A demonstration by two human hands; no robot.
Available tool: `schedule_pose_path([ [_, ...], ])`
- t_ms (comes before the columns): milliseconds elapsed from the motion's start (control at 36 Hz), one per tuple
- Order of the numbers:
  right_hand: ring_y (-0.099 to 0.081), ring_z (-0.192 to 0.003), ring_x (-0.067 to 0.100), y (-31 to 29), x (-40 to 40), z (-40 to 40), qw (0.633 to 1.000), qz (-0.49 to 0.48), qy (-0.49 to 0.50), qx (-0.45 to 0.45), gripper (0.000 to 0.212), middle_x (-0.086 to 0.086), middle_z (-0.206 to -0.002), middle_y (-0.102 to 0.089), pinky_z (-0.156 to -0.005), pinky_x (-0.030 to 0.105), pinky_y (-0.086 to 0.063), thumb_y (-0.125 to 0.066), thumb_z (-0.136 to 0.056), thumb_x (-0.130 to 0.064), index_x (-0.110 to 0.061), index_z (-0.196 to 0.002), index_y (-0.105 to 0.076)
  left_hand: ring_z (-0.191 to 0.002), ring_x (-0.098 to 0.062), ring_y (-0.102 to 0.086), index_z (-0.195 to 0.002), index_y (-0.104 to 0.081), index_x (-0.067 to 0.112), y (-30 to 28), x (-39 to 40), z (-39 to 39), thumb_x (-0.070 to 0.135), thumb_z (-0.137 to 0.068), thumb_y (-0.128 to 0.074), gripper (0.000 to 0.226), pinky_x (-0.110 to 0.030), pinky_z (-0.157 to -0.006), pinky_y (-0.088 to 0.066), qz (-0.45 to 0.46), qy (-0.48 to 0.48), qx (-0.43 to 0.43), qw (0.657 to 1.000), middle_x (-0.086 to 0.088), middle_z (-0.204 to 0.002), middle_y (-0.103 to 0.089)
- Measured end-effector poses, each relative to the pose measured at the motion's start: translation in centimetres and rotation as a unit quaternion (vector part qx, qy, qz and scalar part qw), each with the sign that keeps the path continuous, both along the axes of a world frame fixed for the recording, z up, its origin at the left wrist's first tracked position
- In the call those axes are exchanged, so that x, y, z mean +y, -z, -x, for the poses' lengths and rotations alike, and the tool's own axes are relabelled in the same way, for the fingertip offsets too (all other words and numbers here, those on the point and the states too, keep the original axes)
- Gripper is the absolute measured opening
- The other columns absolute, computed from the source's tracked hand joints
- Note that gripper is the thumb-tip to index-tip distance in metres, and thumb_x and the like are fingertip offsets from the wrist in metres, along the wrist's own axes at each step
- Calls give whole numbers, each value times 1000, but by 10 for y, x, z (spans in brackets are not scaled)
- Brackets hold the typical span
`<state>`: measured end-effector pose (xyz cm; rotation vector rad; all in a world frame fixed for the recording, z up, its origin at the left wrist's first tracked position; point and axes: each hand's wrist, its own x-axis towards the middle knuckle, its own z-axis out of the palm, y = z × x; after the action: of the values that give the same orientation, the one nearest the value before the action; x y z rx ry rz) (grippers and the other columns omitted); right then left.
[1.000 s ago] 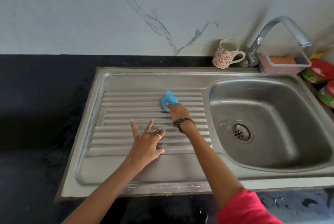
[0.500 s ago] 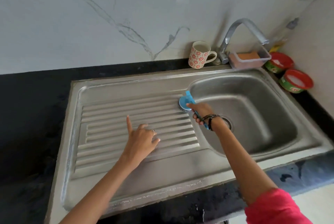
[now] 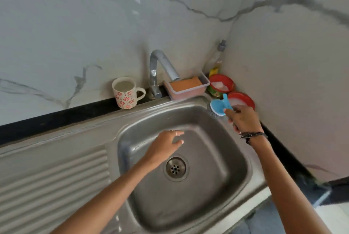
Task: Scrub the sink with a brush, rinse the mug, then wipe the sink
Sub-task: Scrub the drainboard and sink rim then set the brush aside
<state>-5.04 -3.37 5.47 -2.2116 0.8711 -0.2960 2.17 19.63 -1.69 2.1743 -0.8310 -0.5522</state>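
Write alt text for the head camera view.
A right hand holds a blue brush at the back right corner of a steel sink, while the left hand hovers open over the basin. A flowered mug stands beside the tap.

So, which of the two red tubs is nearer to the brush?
The front red tub, right behind the blue brush held by the right hand; the other red tub sits nearer the corner.
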Motion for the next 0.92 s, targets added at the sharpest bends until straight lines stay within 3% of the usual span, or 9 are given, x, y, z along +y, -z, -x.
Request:
schedule_pose_path([
  [167,-62,-65,27,-16,-108,-47,998,60,11,-31,25,11,-68,-64,-65,34,-49,-62,-85,-27,-4,-92,-70,-125,-12,-48,-134,-50,15,-11,-128,-40,18,-91,-58,44,-19,-99,-35,46,-25,158,986,0,-136,-51],
  [250,-56,-43,4,-14,-144,-79,999,32,-10,-38,21,8,-59,-62,-54,26,-48,-64,-83,-24,-7,-94,-71,-120,-14,-51,-135,-48,17,-13,-178,-58,19,-88,-63,50,-25,-100,-39,69,-72,203,974,-3,-133,-54],
  [306,-51,-38,5,-7,-161,-102,999,19,-33,-17,20,11,-61,-63,-55,31,-48,-65,-82,-24,-6,-89,-71,-113,-15,-55,-136,-47,16,-12,-205,-70,17,-85,-65,54,-23,-94,-41,75,-96,215,969,-4,-126,-57],
  [389,-50,-43,11,5,-176,-129,997,5,-74,34,17,11,-62,-63,-59,34,-47,-65,-82,-24,-7,-82,-69,-106,-20,-59,-122,-56,15,-10,-236,-84,20,-83,-68,41,-32,-94,-45,64,-113,219,967,-6,-113,-63],
  [472,-63,-54,15,20,-189,-148,991,0,-105,89,24,15,-71,-67,-60,29,-47,-64,-83,-22,-1,-95,-69,-104,-23,-60,-101,-61,18,-9,-258,-93,18,-79,-70,24,-33,-96,-44,75,-113,215,967,-8,-106,-66],
  [528,-67,-83,31,28,-194,-156,983,21,-111,144,32,22,-93,-69,-73,32,-50,-65,-81,-22,3,-102,-65,-110,-24,-58,-107,-61,17,-8,-268,-97,14,-81,-67,27,-37,-100,-42,72,-113,203,970,-9,-113,-65],
  [611,-62,-101,33,36,-191,-167,975,49,-121,178,37,22,-110,-63,-80,33,-49,-65,-82,-20,4,-110,-60,-111,-24,-57,-123,-56,13,-6,-275,-98,13,-83,-65,41,-37,-99,-42,49,-105,158,981,-10,-118,-64],
  [750,-58,-109,32,43,-171,-186,977,81,-123,153,36,20,-117,-62,-86,32,-46,-61,-86,-20,3,-115,-60,-104,-14,-53,-122,-55,10,-2,-271,-98,11,-84,-65,40,-18,-78,-36,12,-97,144,985,-2,-112,-59],
  [917,-58,-109,34,38,-165,-173,985,72,-93,123,35,22,-118,-62,-86,35,-46,-56,-90,-19,0,-119,-58,-121,-18,-47,-136,-42,13,-10,-259,-87,14,-85,-65,56,-13,-78,-31,-11,-73,154,985,-7,-132,-53],
])
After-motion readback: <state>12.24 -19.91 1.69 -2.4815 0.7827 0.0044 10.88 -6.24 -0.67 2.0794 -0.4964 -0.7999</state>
